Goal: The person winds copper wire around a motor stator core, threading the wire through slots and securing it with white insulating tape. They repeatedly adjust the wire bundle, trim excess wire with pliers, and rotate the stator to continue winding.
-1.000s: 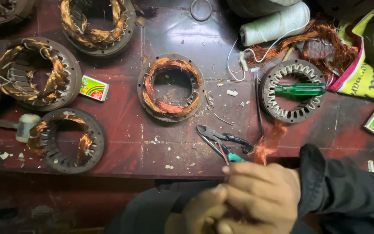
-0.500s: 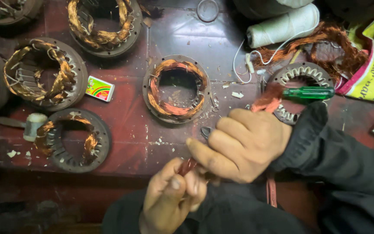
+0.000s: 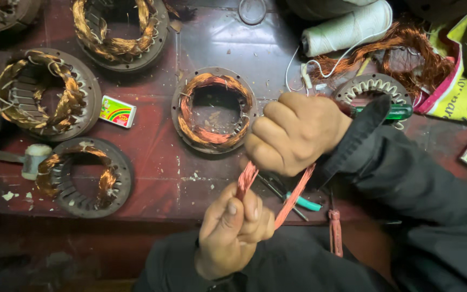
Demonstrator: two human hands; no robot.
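The copper wire bundle (image 3: 248, 177) sits low in the middle of the frame, stretched between both hands above the red-brown workbench (image 3: 152, 178). At the far left lie wound stators, one large (image 3: 44, 94) and one smaller (image 3: 85, 176), with a small colourful box (image 3: 117, 111) between them. Further right, the left hand (image 3: 233, 230) is clamped on the bundle's lower end, thumb pressed over the strands. Above it the right hand (image 3: 293, 132) is closed in a fist round the upper part, in front of the centre stator (image 3: 213, 110). Green-handled pliers (image 3: 298, 199) lie under the loop. The step in hand looks like straightening or tightening the strands; the next move calls for steady, even tension.
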